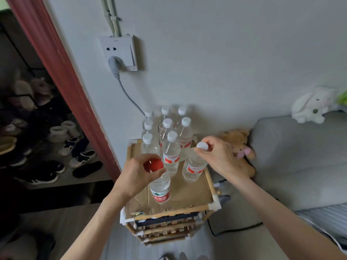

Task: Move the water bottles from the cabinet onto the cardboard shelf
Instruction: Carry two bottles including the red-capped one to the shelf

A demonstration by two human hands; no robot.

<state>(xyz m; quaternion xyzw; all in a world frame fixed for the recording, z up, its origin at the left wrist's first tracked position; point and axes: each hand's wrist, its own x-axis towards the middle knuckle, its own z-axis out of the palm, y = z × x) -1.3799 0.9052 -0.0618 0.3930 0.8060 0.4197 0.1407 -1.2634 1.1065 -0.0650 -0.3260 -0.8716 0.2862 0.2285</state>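
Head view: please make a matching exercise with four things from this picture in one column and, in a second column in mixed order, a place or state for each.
Things:
1. red-capped bottle
2. white-capped bottle at front right
3. brown teddy bear
4. grey plug

Places or states:
A. in the wall socket
B. cap held by the left hand
C. against the grey cushion, right of the shelf
D. cap held by the right hand

Pairs: 1-B, 2-D, 3-C, 4-A. The left hand and right hand each grip one cap.
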